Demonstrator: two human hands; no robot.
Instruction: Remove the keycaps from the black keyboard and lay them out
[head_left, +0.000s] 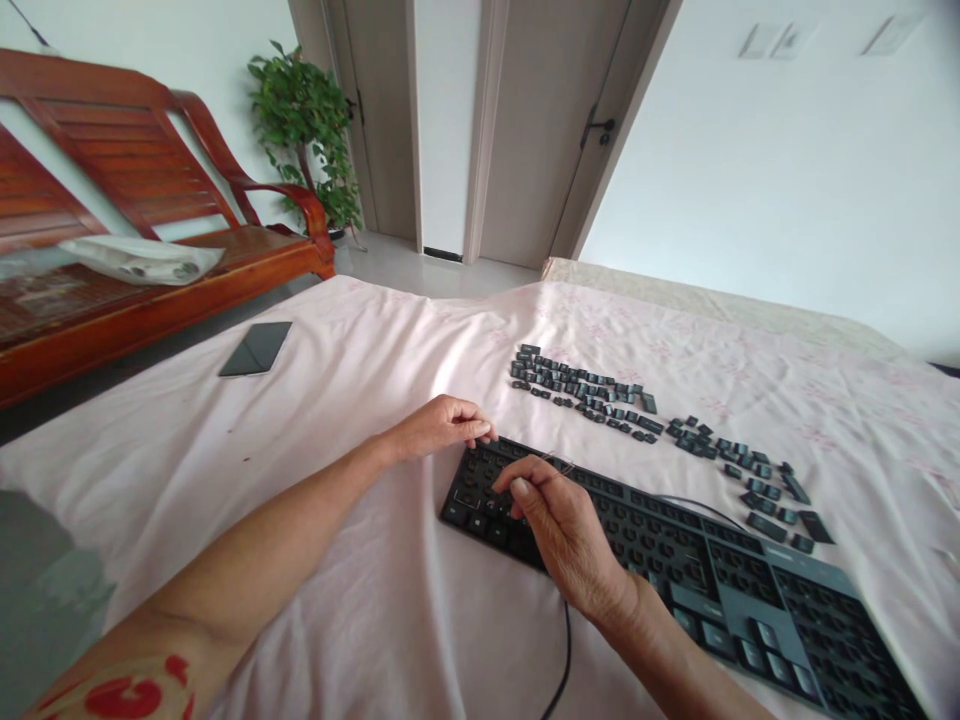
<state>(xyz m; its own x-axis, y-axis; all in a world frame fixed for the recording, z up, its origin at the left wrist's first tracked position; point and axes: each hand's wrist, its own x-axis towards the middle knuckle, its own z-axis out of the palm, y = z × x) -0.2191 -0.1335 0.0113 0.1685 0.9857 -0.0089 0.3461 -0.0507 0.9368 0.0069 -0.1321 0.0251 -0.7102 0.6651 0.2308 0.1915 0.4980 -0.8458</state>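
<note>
A black keyboard (720, 580) with most of its keycaps off lies on a pink sheet (360, 400). My left hand (439, 428) rests at the keyboard's far left corner, fingers curled and pressing on its edge. My right hand (566, 535) hovers over the left part of the keyboard, thumb and fingers pinched on a thin wire tool (556, 461). Several loose black keycaps (592, 392) lie in rows beyond the keyboard, with more keycaps (750, 480) scattered to the right.
A dark phone (256, 348) lies on the sheet at the left. A wooden bench (135, 240) with a white bag stands at the far left, a potted plant (304, 120) beside it. The keyboard's cable (561, 660) runs toward me.
</note>
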